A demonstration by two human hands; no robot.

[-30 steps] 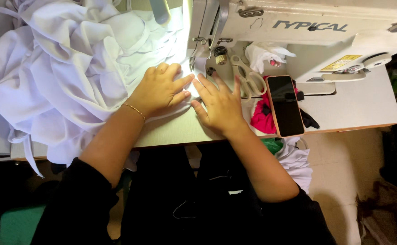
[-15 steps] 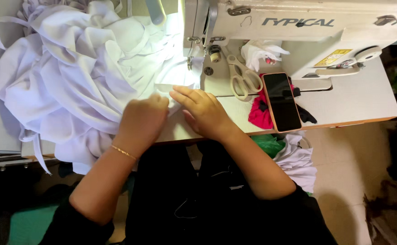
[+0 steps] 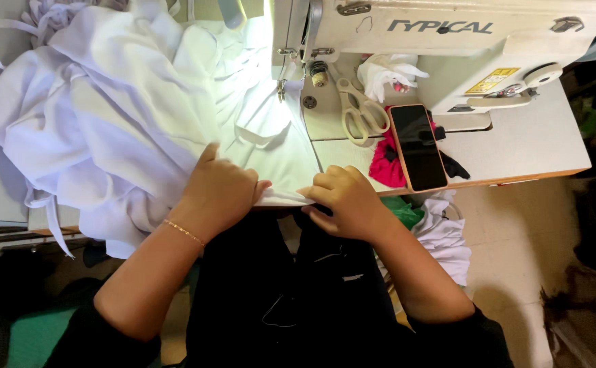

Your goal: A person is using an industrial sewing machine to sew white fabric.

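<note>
Pinch the white cloth (image 3: 141, 129) edge firmly between left hand (image 3: 220, 194) and right hand (image 3: 342, 197), both closed on it at the table's (image 3: 516, 146) near edge, keep it taut and flat, feed squarely toward the needle (image 3: 281, 85), clear of scissors (image 3: 359, 109) and phone (image 3: 417, 146).

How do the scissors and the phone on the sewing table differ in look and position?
The scissors are pale, with open loop handles toward the table's front edge; the phone is a solid dark slab with an orange rim. The scissors lie on the machine bed, while the phone rests partly on a pink cloth at the table's front edge. Both lie flat, untouched, beyond the right hand.
</note>
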